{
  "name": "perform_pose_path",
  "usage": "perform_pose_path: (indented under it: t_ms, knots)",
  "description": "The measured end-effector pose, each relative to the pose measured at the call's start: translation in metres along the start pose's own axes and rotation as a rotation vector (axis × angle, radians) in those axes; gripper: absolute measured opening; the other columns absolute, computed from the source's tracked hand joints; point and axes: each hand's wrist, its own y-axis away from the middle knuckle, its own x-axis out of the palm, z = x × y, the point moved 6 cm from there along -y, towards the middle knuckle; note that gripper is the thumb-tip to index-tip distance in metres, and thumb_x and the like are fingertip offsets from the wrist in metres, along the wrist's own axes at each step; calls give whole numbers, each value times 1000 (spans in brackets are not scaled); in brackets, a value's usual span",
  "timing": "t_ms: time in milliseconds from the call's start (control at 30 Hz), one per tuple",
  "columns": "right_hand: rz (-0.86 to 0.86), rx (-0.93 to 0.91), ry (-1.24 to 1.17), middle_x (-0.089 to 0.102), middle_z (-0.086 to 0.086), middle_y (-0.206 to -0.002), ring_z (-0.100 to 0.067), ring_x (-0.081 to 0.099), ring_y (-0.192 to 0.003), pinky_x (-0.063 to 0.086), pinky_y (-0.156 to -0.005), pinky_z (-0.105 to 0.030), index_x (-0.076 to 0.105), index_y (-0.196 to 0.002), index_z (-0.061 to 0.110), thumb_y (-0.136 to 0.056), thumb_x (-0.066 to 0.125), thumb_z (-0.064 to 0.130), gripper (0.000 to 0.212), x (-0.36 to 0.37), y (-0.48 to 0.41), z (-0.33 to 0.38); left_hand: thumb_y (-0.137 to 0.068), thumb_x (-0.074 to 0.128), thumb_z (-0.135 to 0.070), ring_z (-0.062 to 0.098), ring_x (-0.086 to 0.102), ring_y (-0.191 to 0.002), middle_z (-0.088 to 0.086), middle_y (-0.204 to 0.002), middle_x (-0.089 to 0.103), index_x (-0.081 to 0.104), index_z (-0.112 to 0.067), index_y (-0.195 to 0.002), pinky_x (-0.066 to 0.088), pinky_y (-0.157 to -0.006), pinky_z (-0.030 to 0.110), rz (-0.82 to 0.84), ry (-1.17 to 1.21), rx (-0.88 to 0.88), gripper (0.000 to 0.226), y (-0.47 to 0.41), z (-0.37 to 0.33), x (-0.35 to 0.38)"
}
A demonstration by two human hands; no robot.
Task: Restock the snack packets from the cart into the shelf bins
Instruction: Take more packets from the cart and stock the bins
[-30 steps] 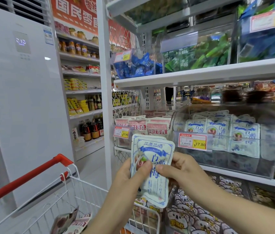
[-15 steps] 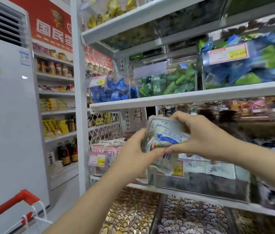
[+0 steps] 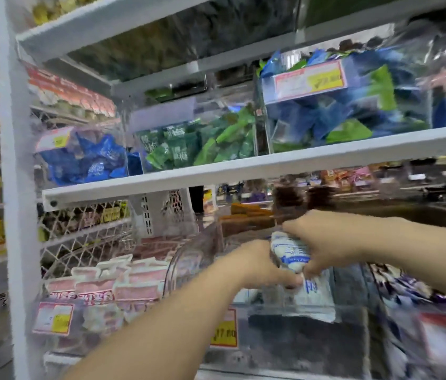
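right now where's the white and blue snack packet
Head view, right of centre: left hand and right hand hold the white and blue snack packet at the clear plastic bin.

Bright, even overhead store lighting with no hard shadows. Heavy motion blur throughout, and the price tag (image 3: 309, 79) print is unreadable. Pale glare streaks the upper clear bin (image 3: 408, 105). Wide-angle bowing shows along the left shelf upright (image 3: 10, 187).

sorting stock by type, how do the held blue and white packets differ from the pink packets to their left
The blue and white packets carry blue print; the pink packets have pink bands. The blue and white packets are gripped by the left hand and right hand; the pink packets stand untouched in rows. Both are flat pouches.
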Motion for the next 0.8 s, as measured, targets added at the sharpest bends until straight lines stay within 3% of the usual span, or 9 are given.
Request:
perform_pose_path:
  t_ms: [67,133,233,367,500,633,800]
  knots:
    - [137,31,17,64,2,-103,-18,59,-87,46,-70,-31,52,-101,24,-70,85,41,48,13,-2,-6,-74,83,-50,22,72,-96,1,-105,76,72,-20,-109,59,-92,45,100,-15,-44,47,-16,0,15]
    - [224,60,28,65,-1,-111,-20,62,-94,50,-75,-32,58,-111,20,-70,87,39,53,22,-4,-10,-76,80,-56,25,71,-93,5,-110,73,69,-17,-117,59,-83,37,189,-39,-99,58,-26,1,28]
    - [282,95,62,65,-3,-115,-25,63,-101,55,-84,-39,60,-119,17,-72,87,38,58,26,-9,-15,-84,73,-58,21,64,-82,2,-100,67,60,-16,-120,55,-71,30,265,-82,-187,57,-30,6,40]
    - [310,137,99,63,-4,-123,-28,63,-106,55,-87,-41,56,-131,17,-70,87,44,73,29,-15,-20,-83,71,-61,22,60,-83,-1,-93,61,65,-16,-116,55,-78,33,337,-270,-221,56,-25,9,49]
    - [294,202,112,62,-2,-127,-29,62,-111,54,-89,-41,54,-133,16,-74,86,41,71,26,-17,-27,-86,67,-60,27,71,-94,10,-112,72,66,-9,-115,59,-91,41,290,-246,-243,58,-28,9,49]
    - [288,231,96,62,-2,-127,-29,62,-111,49,-81,-36,53,-133,16,-78,83,38,66,25,-17,-28,-92,63,-56,26,66,-83,6,-95,67,65,-12,-107,60,-91,43,298,-203,-228,47,-26,4,50]
    - [302,238,122,61,0,-127,-27,61,-111,45,-76,-35,50,-136,18,-78,82,43,71,24,-11,-25,-85,63,-68,28,66,-112,6,-126,64,60,-12,-127,58,-94,41,311,-307,-249,70,-18,2,45]
